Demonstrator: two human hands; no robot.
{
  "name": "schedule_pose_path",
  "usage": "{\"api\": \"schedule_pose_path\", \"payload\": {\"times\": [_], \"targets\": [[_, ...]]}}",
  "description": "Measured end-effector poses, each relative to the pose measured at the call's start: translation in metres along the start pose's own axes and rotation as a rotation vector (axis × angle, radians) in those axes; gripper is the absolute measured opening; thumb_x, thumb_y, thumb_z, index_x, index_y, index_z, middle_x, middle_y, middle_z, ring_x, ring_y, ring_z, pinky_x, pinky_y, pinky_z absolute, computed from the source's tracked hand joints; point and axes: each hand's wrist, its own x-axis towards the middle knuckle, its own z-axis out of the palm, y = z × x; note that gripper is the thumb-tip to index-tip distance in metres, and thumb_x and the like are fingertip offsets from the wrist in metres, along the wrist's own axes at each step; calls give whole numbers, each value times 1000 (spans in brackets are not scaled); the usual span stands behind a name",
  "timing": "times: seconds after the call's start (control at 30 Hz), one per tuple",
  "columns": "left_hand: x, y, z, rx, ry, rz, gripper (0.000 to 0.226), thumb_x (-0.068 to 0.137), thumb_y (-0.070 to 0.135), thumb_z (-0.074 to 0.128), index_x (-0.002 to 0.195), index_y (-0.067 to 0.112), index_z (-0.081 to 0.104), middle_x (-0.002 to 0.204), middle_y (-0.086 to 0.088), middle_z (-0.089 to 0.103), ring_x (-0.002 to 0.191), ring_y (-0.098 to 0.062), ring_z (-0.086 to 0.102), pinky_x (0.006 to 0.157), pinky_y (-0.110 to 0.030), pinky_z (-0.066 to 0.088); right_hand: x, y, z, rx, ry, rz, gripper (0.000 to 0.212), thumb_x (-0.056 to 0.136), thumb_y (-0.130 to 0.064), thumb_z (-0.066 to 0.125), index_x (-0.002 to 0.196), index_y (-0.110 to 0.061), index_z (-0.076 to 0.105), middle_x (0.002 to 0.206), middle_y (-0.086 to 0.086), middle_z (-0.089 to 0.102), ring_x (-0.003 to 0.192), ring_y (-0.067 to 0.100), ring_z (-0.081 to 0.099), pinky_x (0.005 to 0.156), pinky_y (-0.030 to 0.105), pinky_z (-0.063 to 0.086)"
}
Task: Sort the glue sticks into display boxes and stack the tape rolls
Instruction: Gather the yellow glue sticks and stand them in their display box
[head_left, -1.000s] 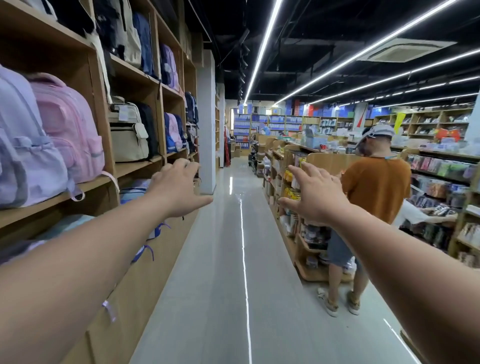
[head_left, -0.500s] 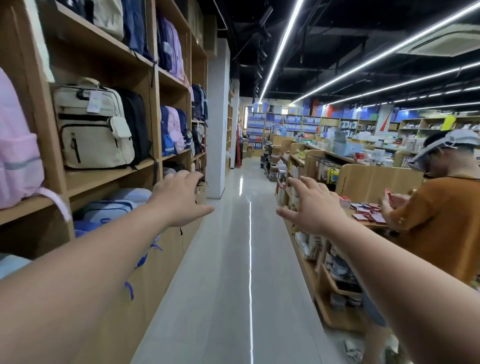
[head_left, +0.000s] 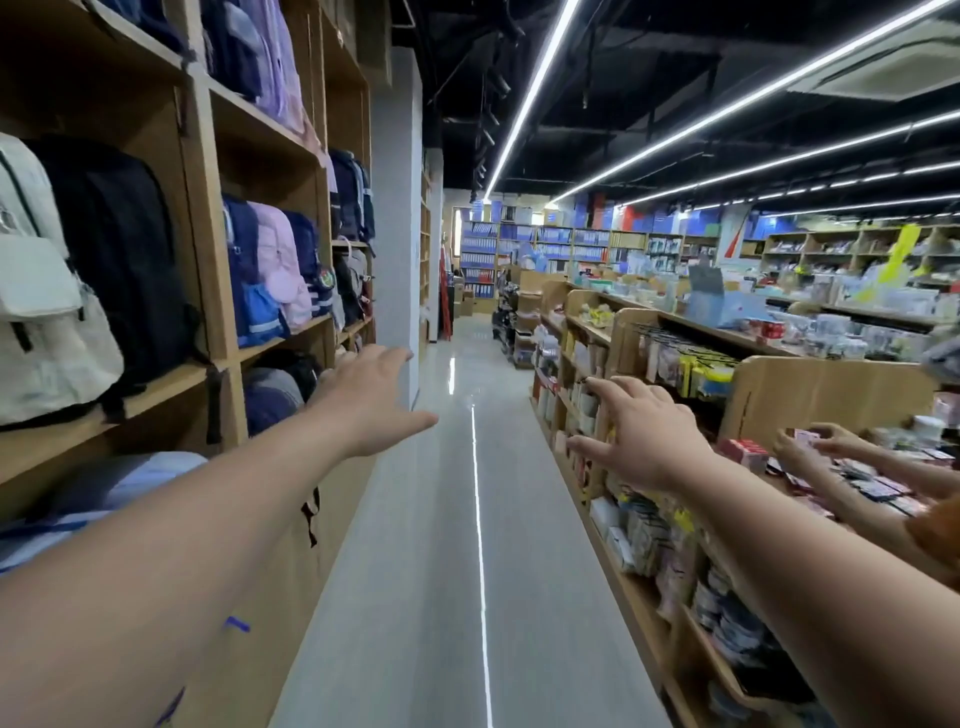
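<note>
Both my arms are stretched forward over a shop aisle. My left hand (head_left: 371, 402) has its fingers extended and holds nothing, in front of the backpack shelves. My right hand (head_left: 641, 434) is also spread with straight fingers and empty, in front of the low shelf unit on the right. No glue sticks, display boxes or tape rolls can be made out in this view.
Tall wooden shelves with backpacks (head_left: 130, 270) line the left. A low wooden shelf unit (head_left: 623, 587) full of small goods lines the right. Another person's hands (head_left: 821, 447) handle small packs on its top. The grey floor (head_left: 441, 571) runs ahead between them.
The view has advanced along the aisle and passed the person in the orange shirt, of whom only the hands now show at the right. My hands keep the same outstretched pose.
</note>
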Motion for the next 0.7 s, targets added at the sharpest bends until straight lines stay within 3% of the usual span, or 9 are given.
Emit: {"api": "schedule_pose_path", "payload": {"times": [0.27,0.7], "targets": [[207,-2,125,-12,-35,5,92,75,76,61,151,31,31,154,0,39,138,-30,37,108,-52,39,206,56,121,7,-1,-1,90,81,-80,48,155,-37,21,160,-1,30,145,30,30,112,55,32],[549,-4,267,8,-3,9,91,78,73,61,152,31,30,156,1,36,141,-28,36,112,-50,36,555,123,260,76,-29,10,89,82,-78,51,155,-36,23,161,1,29,145,32,31,113,57,35]]}}
